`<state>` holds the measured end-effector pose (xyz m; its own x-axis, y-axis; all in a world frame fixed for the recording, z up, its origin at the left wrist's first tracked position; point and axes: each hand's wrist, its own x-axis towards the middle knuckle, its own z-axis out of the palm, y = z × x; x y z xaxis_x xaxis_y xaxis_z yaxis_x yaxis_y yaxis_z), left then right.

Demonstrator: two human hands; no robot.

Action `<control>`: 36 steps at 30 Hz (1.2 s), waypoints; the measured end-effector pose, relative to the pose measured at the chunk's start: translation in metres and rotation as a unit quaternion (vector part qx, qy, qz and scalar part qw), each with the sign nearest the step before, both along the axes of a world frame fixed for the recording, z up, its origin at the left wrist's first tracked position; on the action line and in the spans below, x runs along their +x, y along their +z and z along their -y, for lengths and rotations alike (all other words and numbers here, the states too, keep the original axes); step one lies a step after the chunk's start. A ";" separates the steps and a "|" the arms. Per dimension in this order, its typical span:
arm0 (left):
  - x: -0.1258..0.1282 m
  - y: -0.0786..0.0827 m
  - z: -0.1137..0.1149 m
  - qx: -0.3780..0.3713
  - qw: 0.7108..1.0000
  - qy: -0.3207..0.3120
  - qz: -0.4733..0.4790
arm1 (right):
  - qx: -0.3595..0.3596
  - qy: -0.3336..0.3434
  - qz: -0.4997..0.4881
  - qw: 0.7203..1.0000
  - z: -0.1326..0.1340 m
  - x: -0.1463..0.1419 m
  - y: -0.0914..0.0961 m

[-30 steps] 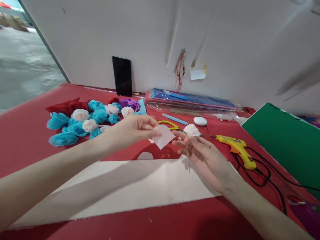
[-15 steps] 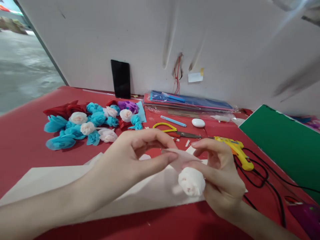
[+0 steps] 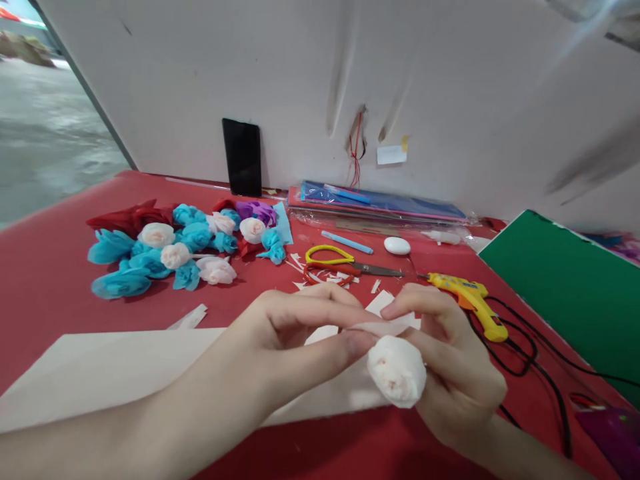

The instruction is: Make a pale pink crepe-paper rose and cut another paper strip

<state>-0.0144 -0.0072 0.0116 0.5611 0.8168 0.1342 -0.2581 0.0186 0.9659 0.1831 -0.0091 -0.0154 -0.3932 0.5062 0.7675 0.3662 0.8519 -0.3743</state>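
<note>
- Here's the white flower [image 3: 397, 372], held up over the red surface [image 3: 50, 280], well in front of its far edge.
- Left hand [image 3: 263, 353]: thumb and fingertips pinched on a thin pale petal [image 3: 383, 327], right beside the bloom.
- Right hand [image 3: 455, 363]: fingers curled behind the flower, supporting it; any stem is hidden.
- Should be feather-light, soft, easily crushed: grip low at the base, petal by its rim.

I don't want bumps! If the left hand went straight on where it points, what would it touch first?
Probably the fingers of the right hand, just past the pale petal the left hand holds. The white flower is close too, and depth is unclear.
</note>
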 end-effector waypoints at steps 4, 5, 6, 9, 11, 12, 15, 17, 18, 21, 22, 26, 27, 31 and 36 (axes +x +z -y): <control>-0.001 -0.005 0.001 -0.026 1.000 0.002 0.010 | -0.006 0.003 -0.007 1.000 -0.002 -0.001 0.001; -0.002 -0.006 0.001 -0.036 0.999 0.002 0.010 | -0.006 0.005 -0.006 1.000 -0.002 -0.002 0.002; -0.002 -0.008 0.001 -0.048 0.999 0.000 0.012 | -0.005 0.007 -0.005 1.000 -0.002 -0.003 0.002; -0.003 -0.009 0.003 -0.091 0.995 -0.015 0.023 | 0.000 0.004 -0.001 1.000 -0.002 -0.005 0.006; -0.003 -0.007 0.004 -0.121 0.992 -0.025 0.022 | -0.004 0.002 -0.002 1.000 -0.001 -0.006 0.008; -0.004 -0.007 0.004 -0.135 0.990 -0.027 0.020 | -0.008 0.003 -0.004 1.000 -0.001 -0.007 0.009; -0.005 -0.006 0.005 -0.169 0.985 -0.032 0.027 | -0.025 0.009 -0.015 1.000 0.000 -0.009 0.012; -0.007 -0.007 0.004 -0.177 0.983 -0.020 0.044 | -0.040 0.010 -0.022 0.999 0.000 -0.010 0.014; -0.007 -0.008 0.004 -0.178 0.983 -0.006 0.052 | -0.051 0.010 -0.027 0.998 0.000 -0.011 0.015; -0.007 -0.007 0.003 -0.183 0.980 0.033 0.069 | -0.096 0.007 -0.042 0.994 0.000 -0.014 0.017; -0.007 -0.006 0.002 -0.187 0.979 0.037 0.069 | -0.116 0.005 -0.051 0.992 0.000 -0.014 0.018; -0.005 -0.004 0.002 -0.203 0.977 0.032 0.062 | -0.204 -0.020 -0.133 0.970 0.005 -0.016 0.015; -0.005 -0.004 0.002 -0.204 0.976 0.035 0.067 | -0.234 -0.023 -0.151 0.960 0.007 -0.016 0.013; -0.007 -0.005 0.002 -0.224 0.971 0.068 0.053 | -0.303 0.003 -0.170 0.938 0.011 -0.016 0.011; -0.010 -0.003 0.001 -0.252 0.960 0.118 0.014 | -0.261 -0.022 -0.185 0.947 0.009 -0.018 0.015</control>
